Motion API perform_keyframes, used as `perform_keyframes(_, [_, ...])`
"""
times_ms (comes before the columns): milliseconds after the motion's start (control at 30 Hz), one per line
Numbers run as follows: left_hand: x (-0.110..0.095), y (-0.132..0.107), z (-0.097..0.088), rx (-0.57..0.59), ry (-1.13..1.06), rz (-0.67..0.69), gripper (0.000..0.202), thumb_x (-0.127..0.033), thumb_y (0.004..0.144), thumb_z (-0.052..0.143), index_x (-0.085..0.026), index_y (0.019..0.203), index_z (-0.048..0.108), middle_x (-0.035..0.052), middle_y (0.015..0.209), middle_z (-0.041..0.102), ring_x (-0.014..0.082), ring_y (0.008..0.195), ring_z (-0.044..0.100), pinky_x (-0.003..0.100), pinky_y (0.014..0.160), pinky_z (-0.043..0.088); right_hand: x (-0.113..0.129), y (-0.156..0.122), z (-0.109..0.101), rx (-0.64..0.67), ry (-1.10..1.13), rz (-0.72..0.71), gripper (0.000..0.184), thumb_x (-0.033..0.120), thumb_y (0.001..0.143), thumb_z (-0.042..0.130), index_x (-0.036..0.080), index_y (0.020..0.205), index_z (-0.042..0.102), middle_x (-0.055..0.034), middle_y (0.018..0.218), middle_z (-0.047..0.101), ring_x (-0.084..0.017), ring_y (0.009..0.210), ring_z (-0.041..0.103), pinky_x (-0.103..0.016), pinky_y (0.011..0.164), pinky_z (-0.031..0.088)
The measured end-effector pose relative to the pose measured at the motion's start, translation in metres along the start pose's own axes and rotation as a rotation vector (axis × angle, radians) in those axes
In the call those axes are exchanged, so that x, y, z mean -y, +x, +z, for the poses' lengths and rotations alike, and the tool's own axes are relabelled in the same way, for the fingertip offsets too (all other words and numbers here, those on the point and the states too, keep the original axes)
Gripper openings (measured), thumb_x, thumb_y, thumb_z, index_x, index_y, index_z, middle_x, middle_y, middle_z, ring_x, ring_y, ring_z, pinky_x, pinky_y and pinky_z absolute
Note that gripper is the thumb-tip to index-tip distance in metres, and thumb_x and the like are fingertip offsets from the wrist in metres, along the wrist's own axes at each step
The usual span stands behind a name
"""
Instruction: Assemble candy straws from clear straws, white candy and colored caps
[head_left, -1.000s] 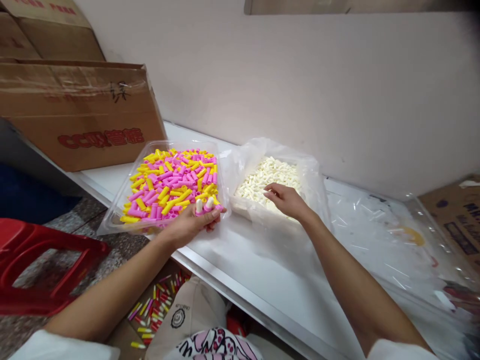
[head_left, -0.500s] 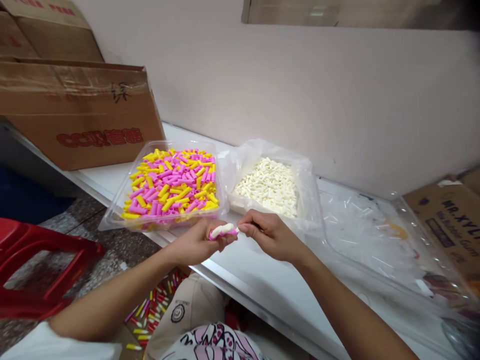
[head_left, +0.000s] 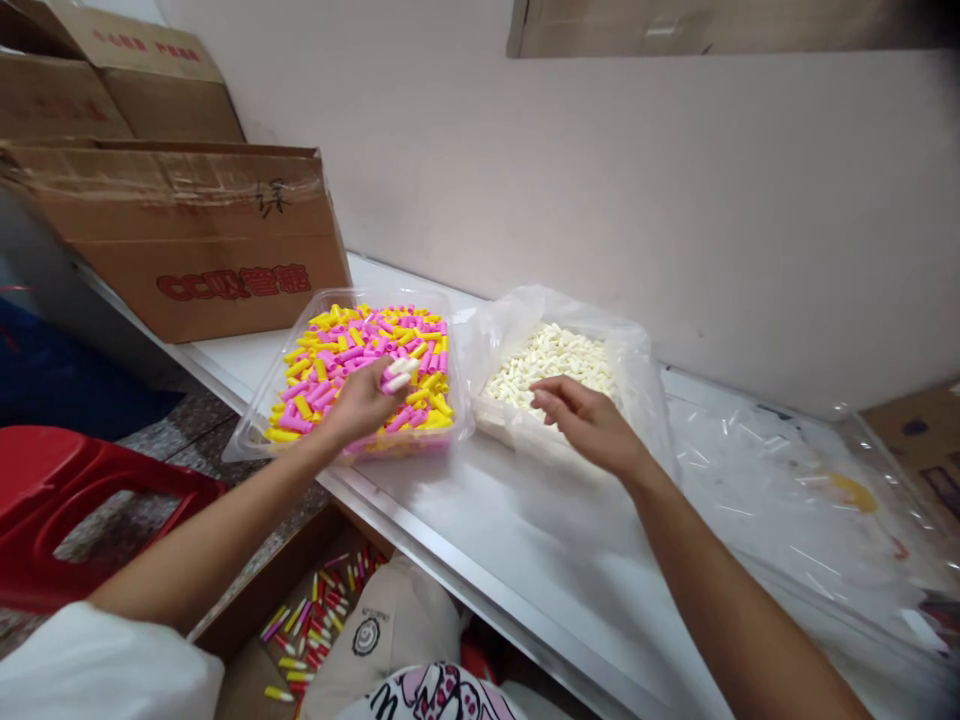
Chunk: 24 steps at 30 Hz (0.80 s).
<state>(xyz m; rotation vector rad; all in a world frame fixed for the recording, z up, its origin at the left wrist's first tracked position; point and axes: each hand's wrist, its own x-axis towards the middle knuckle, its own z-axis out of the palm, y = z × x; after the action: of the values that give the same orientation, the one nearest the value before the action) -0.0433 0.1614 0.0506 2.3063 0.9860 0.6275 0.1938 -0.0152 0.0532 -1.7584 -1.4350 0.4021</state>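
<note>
The tabletop (head_left: 480, 530) bears a tray (head_left: 259, 415) beneath the left hand (head_left: 364, 402), from which the right hand (head_left: 589, 415), grip indeterminable, has parted, suggesting one insertion done, with pink tubes (head_left: 391, 382) clamped in the left and white pieces (head_left: 559, 355) beyond the right.

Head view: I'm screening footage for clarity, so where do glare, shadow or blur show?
In the head view, bright glints on the clear plastic at right; in that same view, soft shadow across the white table, smeared print on the right-edge carton, and a dark blurred top-right corner.
</note>
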Motion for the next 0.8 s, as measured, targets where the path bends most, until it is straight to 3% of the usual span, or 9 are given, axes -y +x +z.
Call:
perform_keyframes(67, [0.021, 0.027, -0.011, -0.017, 0.237, -0.063, 0.015, -0.033, 0.076, 0.049, -0.019, 0.078, 0.054, 0.0019, 0.068, 0.058, 0.0186, 0.065, 0.055, 0.025, 0.055, 0.033, -0.030, 0.018, -0.014, -0.010, -0.133, 0.131, 0.027, 0.041, 0.089, 0.046, 0.019, 0.092, 0.062, -0.0025, 0.083, 0.066, -0.014, 0.071, 0.059, -0.026, 0.064, 0.045])
perform_keyframes(133, [0.035, 0.047, -0.017, 0.060, 0.458, -0.087, 0.016, -0.033, 0.074, 0.052, -0.019, 0.077, 0.058, 0.0053, 0.070, 0.062, 0.0223, 0.067, 0.058, 0.026, 0.053, 0.030, -0.061, 0.034, -0.022, 0.064, -0.382, 0.220, 0.027, 0.036, 0.090, 0.043, 0.019, 0.091, 0.062, -0.0038, 0.087, 0.067, -0.015, 0.076, 0.060, -0.025, 0.065, 0.044])
perform_keyframes(233, [0.038, 0.062, -0.021, 0.147, 0.632, -0.089, 0.019, -0.036, 0.073, 0.055, -0.019, 0.078, 0.062, 0.0092, 0.075, 0.067, 0.0257, 0.070, 0.061, 0.027, 0.053, 0.028, -0.098, 0.051, -0.023, 0.219, -0.704, 0.316, 0.026, 0.028, 0.089, 0.043, 0.016, 0.101, 0.063, -0.0084, 0.102, 0.067, -0.018, 0.088, 0.060, -0.025, 0.068, 0.042])
perform_keyframes(333, [0.032, 0.063, -0.020, 0.162, 0.688, -0.068, 0.019, -0.034, 0.071, 0.056, -0.020, 0.081, 0.064, 0.0102, 0.079, 0.068, 0.0272, 0.073, 0.062, 0.027, 0.053, 0.028, -0.118, 0.063, -0.016, 0.294, -0.789, 0.334, 0.032, 0.022, 0.086, 0.047, 0.015, 0.115, 0.060, -0.0128, 0.113, 0.063, -0.022, 0.096, 0.059, -0.027, 0.071, 0.041])
perform_keyframes(433, [0.030, 0.061, -0.017, 0.155, 0.661, -0.047, 0.020, -0.033, 0.071, 0.055, -0.020, 0.083, 0.064, 0.0089, 0.078, 0.068, 0.0260, 0.072, 0.061, 0.027, 0.053, 0.027, -0.126, 0.070, -0.007, 0.354, -0.837, 0.282, 0.036, 0.019, 0.084, 0.051, 0.018, 0.119, 0.059, -0.0142, 0.119, 0.058, -0.024, 0.100, 0.057, -0.028, 0.072, 0.041])
perform_keyframes(567, [0.034, 0.061, -0.009, 0.208, 0.530, -0.069, 0.023, -0.039, 0.074, 0.052, -0.021, 0.080, 0.064, 0.0052, 0.074, 0.065, 0.0216, 0.066, 0.059, 0.026, 0.053, 0.028, -0.127, 0.073, 0.001, 0.399, -0.879, 0.205, 0.023, 0.017, 0.083, 0.053, 0.016, 0.103, 0.064, -0.0156, 0.113, 0.058, -0.026, 0.105, 0.053, -0.028, 0.072, 0.040])
perform_keyframes(667, [0.036, 0.062, -0.003, 0.242, 0.474, -0.014, 0.024, -0.043, 0.075, 0.053, -0.021, 0.075, 0.062, 0.0039, 0.072, 0.063, 0.0197, 0.064, 0.056, 0.026, 0.053, 0.028, -0.122, 0.072, 0.002, 0.393, -0.884, 0.183, 0.019, 0.018, 0.085, 0.051, 0.013, 0.098, 0.063, -0.0171, 0.106, 0.061, -0.025, 0.099, 0.055, -0.028, 0.069, 0.040])
perform_keyframes(800, [0.029, 0.051, 0.000, 0.163, 0.267, 0.085, 0.026, -0.045, 0.076, 0.054, -0.019, 0.072, 0.058, 0.0043, 0.075, 0.061, 0.0181, 0.068, 0.055, 0.025, 0.056, 0.033, -0.100, 0.060, 0.000, 0.301, -0.827, 0.163, 0.025, 0.021, 0.091, 0.040, 0.014, 0.108, 0.058, -0.0138, 0.097, 0.065, -0.021, 0.085, 0.060, -0.029, 0.069, 0.040])
